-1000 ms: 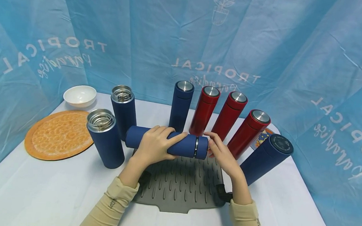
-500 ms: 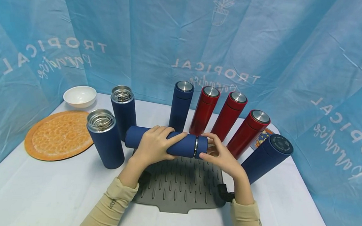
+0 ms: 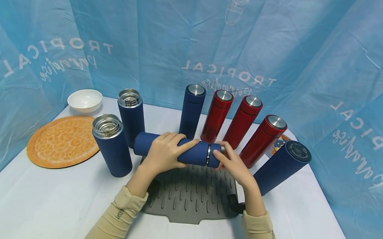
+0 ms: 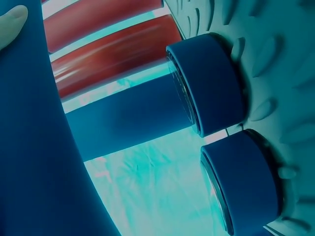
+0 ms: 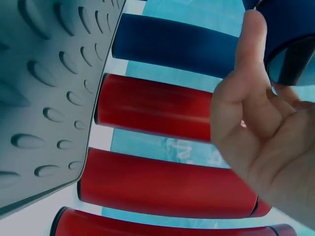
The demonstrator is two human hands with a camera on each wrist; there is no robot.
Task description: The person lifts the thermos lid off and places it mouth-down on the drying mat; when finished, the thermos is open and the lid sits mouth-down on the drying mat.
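A dark blue thermos flask (image 3: 193,151) lies sideways in the air above a grey ridged mat (image 3: 188,201). Around its body curls my left hand (image 3: 164,152), thumb toward the lid end. My right hand (image 3: 237,169) grips the flask's blue lid (image 3: 213,161) between thumb and fingers; a silver ring shows between lid and body. In the right wrist view the thumb (image 5: 252,39) presses on the lid's side. Two blue lids (image 4: 219,83) rest on the mat in the left wrist view; the held flask hides them from the head view.
Two lidless blue flasks (image 3: 113,148) stand at left, near a pizza-like round mat (image 3: 63,140) and white bowl (image 3: 84,100). Behind and right stand a capped blue flask (image 3: 192,112), several red flasks (image 3: 215,118) and a blue flask with a black top (image 3: 280,168).
My right hand has closed its fingers and thumb on the lid, and the thumb has moved up along the lid's near side. My left hand and the flask have stayed in place.
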